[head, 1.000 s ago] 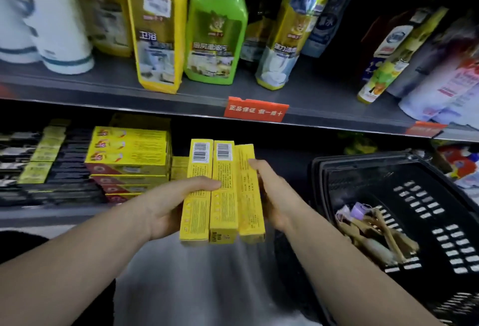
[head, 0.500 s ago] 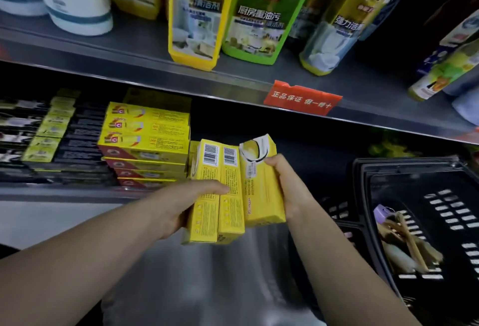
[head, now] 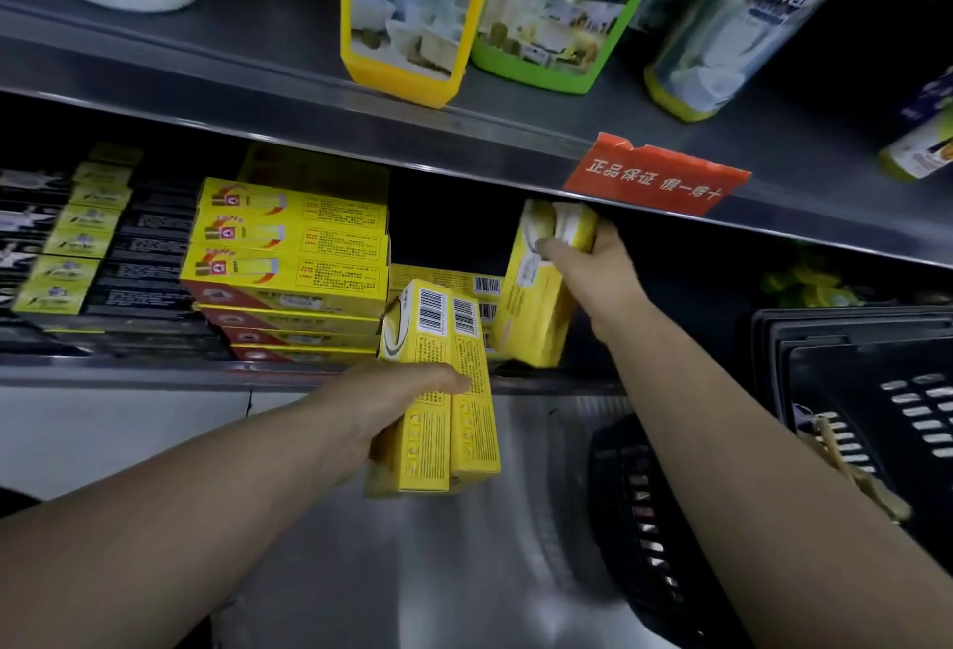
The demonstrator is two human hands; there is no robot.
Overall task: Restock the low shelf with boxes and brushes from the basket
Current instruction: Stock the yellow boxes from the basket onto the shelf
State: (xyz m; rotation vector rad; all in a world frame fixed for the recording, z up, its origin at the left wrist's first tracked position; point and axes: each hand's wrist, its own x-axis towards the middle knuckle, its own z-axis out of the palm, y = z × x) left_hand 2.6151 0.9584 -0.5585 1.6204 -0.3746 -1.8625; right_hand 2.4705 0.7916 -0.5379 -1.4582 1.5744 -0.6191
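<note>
My left hand (head: 392, 406) grips two long yellow boxes (head: 438, 390) side by side, barcodes up, just in front of the low shelf's edge (head: 154, 374). My right hand (head: 593, 264) grips the top end of a third yellow box (head: 536, 302), held upright inside the low shelf, right of the stacked yellow boxes (head: 289, 256). More yellow boxes with barcodes (head: 443, 282) lie flat behind the two I hold. The black basket (head: 851, 390) stands at the right, with wooden brushes (head: 845, 457) in it.
Black and green boxes (head: 77, 256) fill the low shelf's left part. The upper shelf (head: 258, 96) carries yellow and green cleaner bottles (head: 546, 8) and a red tag (head: 655, 179) on its edge. A second dark basket (head: 639, 519) sits low between my arms.
My right hand has taken one box from the group of three and carried it up and to the right into the low shelf. The left hand keeps two boxes. The view has come closer.
</note>
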